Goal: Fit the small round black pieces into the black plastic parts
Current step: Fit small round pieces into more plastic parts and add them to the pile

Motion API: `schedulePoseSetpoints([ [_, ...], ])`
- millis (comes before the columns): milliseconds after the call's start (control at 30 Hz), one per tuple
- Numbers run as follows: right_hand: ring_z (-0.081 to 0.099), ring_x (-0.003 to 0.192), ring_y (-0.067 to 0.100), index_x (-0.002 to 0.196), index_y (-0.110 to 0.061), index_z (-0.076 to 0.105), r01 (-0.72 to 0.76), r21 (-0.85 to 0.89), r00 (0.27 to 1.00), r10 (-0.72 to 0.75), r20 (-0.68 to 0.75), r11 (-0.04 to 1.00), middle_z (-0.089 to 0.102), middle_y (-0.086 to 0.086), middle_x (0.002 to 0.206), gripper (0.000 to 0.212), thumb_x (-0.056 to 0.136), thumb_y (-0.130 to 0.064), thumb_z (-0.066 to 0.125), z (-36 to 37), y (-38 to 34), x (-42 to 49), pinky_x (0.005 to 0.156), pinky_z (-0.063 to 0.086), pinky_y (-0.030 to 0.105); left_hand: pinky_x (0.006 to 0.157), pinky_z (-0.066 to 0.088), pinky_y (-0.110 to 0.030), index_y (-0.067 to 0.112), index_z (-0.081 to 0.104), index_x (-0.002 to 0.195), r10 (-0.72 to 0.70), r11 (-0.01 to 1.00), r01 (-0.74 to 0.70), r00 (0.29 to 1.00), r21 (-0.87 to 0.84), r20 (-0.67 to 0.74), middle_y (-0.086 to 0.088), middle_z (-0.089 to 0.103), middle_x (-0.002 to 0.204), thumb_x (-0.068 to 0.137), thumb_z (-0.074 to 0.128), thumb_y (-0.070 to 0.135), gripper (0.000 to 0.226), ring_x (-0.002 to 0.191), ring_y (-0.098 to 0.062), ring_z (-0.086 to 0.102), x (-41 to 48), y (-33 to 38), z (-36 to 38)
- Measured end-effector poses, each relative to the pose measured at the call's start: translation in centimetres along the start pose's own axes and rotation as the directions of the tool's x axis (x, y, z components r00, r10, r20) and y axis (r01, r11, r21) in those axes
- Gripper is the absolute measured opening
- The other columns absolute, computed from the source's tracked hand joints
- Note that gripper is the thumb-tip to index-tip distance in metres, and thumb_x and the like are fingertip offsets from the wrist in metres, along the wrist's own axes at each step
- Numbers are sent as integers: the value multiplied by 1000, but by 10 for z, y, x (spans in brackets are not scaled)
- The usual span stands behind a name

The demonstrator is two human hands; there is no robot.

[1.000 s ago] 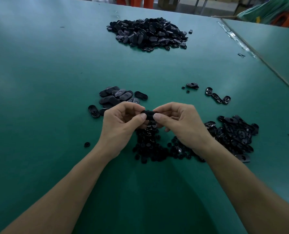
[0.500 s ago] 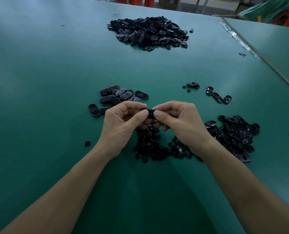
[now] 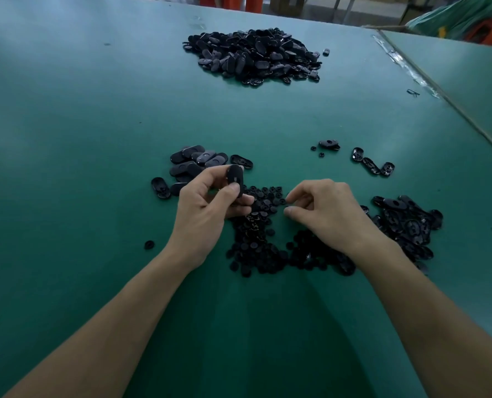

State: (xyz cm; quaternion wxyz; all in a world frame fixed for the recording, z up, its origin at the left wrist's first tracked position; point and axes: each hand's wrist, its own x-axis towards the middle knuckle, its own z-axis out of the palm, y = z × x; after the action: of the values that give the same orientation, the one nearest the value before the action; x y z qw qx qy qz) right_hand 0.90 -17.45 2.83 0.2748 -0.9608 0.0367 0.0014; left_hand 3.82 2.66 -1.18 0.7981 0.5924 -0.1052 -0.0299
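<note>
- left hand holds one oval black plastic part upright, pinched between thumb and fingers, just left of frame centre, raised off the green surface
- can't tell from this angle whether a round piece is already seated in that part
- right hand is just right of centre, loosely curled, with thumb and index tips close but apart, low over the upper edge of the heap of small round black pieces
- nothing visible between the fingertips, so that hand looks empty; probably going for the next round piece
- the heap of round pieces sits at centre between the two wrists, with plenty left
- small cluster of oval parts lies just above the left hand, mostly smooth side up; likely the finished ones, not certain
- pile of oval parts at mid right beside the right wrist, open side up on several; probably the unfitted stock
- big mound of oval parts at top centre, well away from both hands; can't tell if done or waiting
- a few loose oval parts at upper right of centre, and one stray round piece left of the left wrist
- judgement: early to middle of the job; the likely-done cluster is small next to what's still heaped
</note>
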Motion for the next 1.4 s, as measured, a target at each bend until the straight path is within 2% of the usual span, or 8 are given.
schedulePoseSetpoints([
  [133, 63, 82, 5, 99, -18, 72, 34, -75, 999, -34, -1, 997, 67, -7, 90, 10, 91, -24, 71, 6, -3, 0, 85, 56, 31, 67, 57, -24, 14, 66, 112, 0, 1000, 0, 1000, 2, -8, 7, 67, 79, 101, 53, 1, 21, 78, -12, 68, 2, 0, 1],
  [333, 59, 90, 16, 103, -16, 68, 83, -184, 996, -84, -1, 979, 64, -1, 101, 19, 103, -25, 52, 6, -6, 0, 85, 51, 34, 67, 56, -22, 13, 65, 113, 8, 999, -8, 1000, 36, -5, 8, 68, 77, 99, 55, -1, 23, 76, -10, 68, 2, 0, 0],
  [467, 64, 88, 12, 99, -17, 64, 58, 69, 996, -53, -71, 996, 66, -5, 91, 12, 102, -19, 52, 4, -13, -3, 81, 55, 35, 66, 56, -20, 17, 66, 115, 4, 999, -4, 1000, 50, -7, 3, 71, 80, 97, 57, -4, 30, 73, -8, 67, 1, 1, 1],
  [567, 64, 84, -5, 113, -23, 67, 83, 166, 995, -72, -72, 983, 65, -17, 83, 18, 100, -17, 55, 1, -20, -5, 80, 52, 14, 67, 56, -20, 15, 66, 118, 12, 996, -12, 1000, 87, 2, -9, 71, 92, 95, 61, -4, 30, 74, -9, 69, -1, 0, 2],
  [633, 63, 77, -10, 114, -23, 71, 112, 195, 993, -104, -50, 974, 64, -22, 79, 22, 98, -14, 57, -2, -25, -6, 71, 46, 4, 66, 55, -19, 18, 69, 110, 16, 994, -18, 1000, 110, 16, -1, 75, 90, 94, 62, -3, 28, 74, -9, 70, -1, 0, 1],
  [833, 72, 71, 9, 90, -20, 70, 123, 446, 992, -98, -78, 886, 75, -2, 77, 14, 92, -7, 66, -8, -36, -9, 67, 56, 20, 70, 59, -23, 22, 73, 106, 14, 992, -20, 999, 124, 47, -2, 77, 90, 92, 65, -5, 31, 80, -17, 74, -2, 0, 0],
  [1000, 68, 76, 2, 86, -26, 77, 166, 384, 976, -96, -194, 908, 73, -11, 78, 12, 85, -15, 77, -2, -43, -10, 73, 52, 17, 74, 58, -21, 19, 73, 107, -8, 992, 3, 999, 123, 42, -2, 78, 88, 88, 68, -7, 33, 81, -15, 75, -1, 1, 0],
  [1400, 70, 64, 5, 76, -27, 71, 79, 481, 981, 17, -193, 873, 73, -6, 66, 20, 82, -8, 76, 15, -47, -10, 67, 58, 24, 77, 58, -22, 20, 75, 96, 28, 991, -35, 998, 133, 52, -1, 78, 88, 81, 75, -8, 32, 80, -14, 74, -3, 2, 1],
])
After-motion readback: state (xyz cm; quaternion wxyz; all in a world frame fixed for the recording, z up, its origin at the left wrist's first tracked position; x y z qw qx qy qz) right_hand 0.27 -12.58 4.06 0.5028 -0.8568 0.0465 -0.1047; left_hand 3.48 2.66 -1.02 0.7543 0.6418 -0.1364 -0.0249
